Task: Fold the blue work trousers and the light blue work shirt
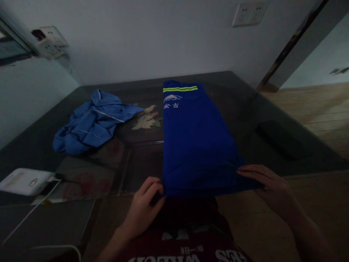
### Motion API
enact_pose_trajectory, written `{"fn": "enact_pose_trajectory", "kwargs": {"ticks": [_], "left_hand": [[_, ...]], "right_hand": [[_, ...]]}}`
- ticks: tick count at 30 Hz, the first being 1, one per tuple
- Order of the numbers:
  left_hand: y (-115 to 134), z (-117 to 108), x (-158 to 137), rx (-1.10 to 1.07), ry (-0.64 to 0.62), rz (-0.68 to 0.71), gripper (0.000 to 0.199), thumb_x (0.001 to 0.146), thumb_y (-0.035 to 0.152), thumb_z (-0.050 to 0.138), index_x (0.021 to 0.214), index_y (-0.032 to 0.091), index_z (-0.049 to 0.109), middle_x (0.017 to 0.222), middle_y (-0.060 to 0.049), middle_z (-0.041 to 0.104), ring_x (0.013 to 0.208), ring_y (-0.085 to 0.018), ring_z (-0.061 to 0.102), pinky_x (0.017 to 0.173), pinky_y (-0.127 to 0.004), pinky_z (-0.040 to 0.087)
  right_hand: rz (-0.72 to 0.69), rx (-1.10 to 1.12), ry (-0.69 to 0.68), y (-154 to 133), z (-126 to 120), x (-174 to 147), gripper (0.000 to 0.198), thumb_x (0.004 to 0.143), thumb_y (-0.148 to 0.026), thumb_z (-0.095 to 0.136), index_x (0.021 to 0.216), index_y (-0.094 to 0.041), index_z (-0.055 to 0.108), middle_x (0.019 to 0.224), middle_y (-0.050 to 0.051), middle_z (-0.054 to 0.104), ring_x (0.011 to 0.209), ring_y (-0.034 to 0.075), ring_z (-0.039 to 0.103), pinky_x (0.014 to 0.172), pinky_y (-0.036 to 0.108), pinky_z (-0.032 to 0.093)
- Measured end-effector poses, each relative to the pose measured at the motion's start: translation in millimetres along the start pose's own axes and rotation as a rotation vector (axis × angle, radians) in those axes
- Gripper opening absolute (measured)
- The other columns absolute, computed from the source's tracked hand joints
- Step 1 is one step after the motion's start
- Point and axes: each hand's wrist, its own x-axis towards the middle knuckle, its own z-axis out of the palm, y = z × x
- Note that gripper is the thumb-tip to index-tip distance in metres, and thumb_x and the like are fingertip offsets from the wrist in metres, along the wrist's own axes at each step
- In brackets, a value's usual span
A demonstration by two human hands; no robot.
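A dark blue work garment (197, 142) lies folded lengthwise on the dark glass-topped table, with a yellow-green stripe and white lettering at its far end. Its near edge reaches the front of the table. My left hand (145, 203) pinches the near left corner, its fingers curled. At the near right corner my right hand (268, 183) holds the cloth between thumb and fingers, and a small flap of fabric sticks out there. A second, lighter blue garment with white piping (92, 123) lies crumpled on the left part of the table.
A dark flat object (282, 140) lies on the table's right side. At the left front edge sits a white device (25, 181) with a white cable (32, 211). Wall sockets (250, 14) and a power strip (51, 43) are on the walls behind.
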Motion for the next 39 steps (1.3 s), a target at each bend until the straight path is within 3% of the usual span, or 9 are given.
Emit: {"fn": "enact_pose_trajectory", "kwargs": {"ticks": [4,10,14,17,21,26,32,34,39], "left_hand": [[-7.8,13.5,-9.3,-0.035,-0.088,0.051,0.009,0.08,0.012,0.05,0.077,0.019,0.055,0.087,-0.005,0.062,0.08,-0.013,0.06,0.069,-0.022,0.05],[-16.6,23.3,-17.2,-0.046,0.022,0.142,0.01,0.084,0.018,0.051,0.085,0.019,0.061,0.075,-0.005,0.065,0.072,-0.014,0.062,0.066,-0.025,0.051],[-17.7,21.8,-17.8,-0.051,0.005,0.097,0.011,0.082,0.029,0.057,0.086,0.019,0.059,0.069,-0.003,0.063,0.068,-0.015,0.06,0.064,-0.028,0.049],[-15.8,17.8,-13.4,0.09,-0.015,0.036,0.022,0.075,0.036,0.065,0.087,0.019,0.058,0.08,-0.004,0.065,0.078,-0.019,0.058,0.072,-0.034,0.044],[-8.5,18.6,-6.2,0.151,-0.097,0.085,0.009,0.08,0.022,0.054,0.072,0.019,0.052,0.073,-0.002,0.061,0.073,-0.016,0.053,0.071,-0.032,0.037],[-2.8,25.5,-3.1,0.057,-0.016,0.272,0.022,0.078,0.007,0.046,0.061,0.019,0.039,0.059,0.002,0.052,0.062,-0.013,0.048,0.067,-0.029,0.035],[-3.5,33.6,-0.4,0.071,0.006,0.182,0.022,0.072,0.007,0.049,0.089,0.02,0.05,0.076,-0.002,0.055,0.072,-0.016,0.051,0.067,-0.029,0.04],[-1.9,34.9,3.6,0.062,0.003,0.174,0.021,0.073,0.005,0.049,0.089,0.019,0.05,0.083,-0.004,0.056,0.078,-0.017,0.051,0.067,-0.028,0.041],[1.5,34.6,13.4,0.03,0.001,0.408,0.021,0.082,0.002,0.045,0.069,0.018,0.047,0.063,0.001,0.048,0.061,-0.013,0.042,0.059,-0.026,0.034]], "right_hand": [[0.006,-0.05,0.034,3.6,-13.3,-6.0,0.041,0.078,-0.01,0.048,0.108,-0.032,0.065,0.11,0.002,0.065,0.097,0.023,0.063,0.087,0.044,0.052],[0.031,-0.024,0.096,3.1,-14.3,-13.4,0.029,0.082,-0.016,0.051,0.1,-0.032,0.067,0.108,0.002,0.066,0.097,0.024,0.064,0.088,0.044,0.052],[0.051,-0.02,0.072,12.5,-9.6,-17.9,0.027,0.082,-0.016,0.052,0.1,-0.03,0.066,0.108,0.003,0.066,0.098,0.024,0.063,0.087,0.043,0.052],[0.021,-0.04,0.05,17.9,-6.3,-18.9,0.027,0.082,-0.02,0.056,0.105,-0.03,0.066,0.112,0.004,0.064,0.102,0.026,0.061,0.09,0.044,0.05],[-0.034,-0.058,0.01,18.4,-2.4,-17.9,0.039,0.082,-0.02,0.058,0.12,-0.031,0.06,0.121,0.004,0.061,0.111,0.027,0.056,0.096,0.047,0.046],[-0.049,-0.016,0.024,16.7,-7.3,-15.0,0.045,0.083,-0.009,0.047,0.118,-0.033,0.061,0.118,0.001,0.064,0.111,0.023,0.058,0.095,0.044,0.048],[-0.089,-0.102,0.036,17.0,-6.9,-19.9,0.053,0.08,-0.001,0.041,0.121,-0.027,0.06,0.122,0.002,0.063,0.115,0.021,0.057,0.097,0.043,0.048],[-0.117,-0.17,0.052,18.2,-0.9,-24.8,0.053,0.081,-0.001,0.04,0.125,-0.026,0.057,0.125,0.003,0.061,0.118,0.021,0.054,0.098,0.043,0.048],[-0.168,-0.252,0.171,24.3,10.9,-33.7,0.051,0.085,-0.002,0.039,0.128,-0.024,0.055,0.127,0.005,0.06,0.12,0.021,0.053,0.097,0.041,0.049]]}}
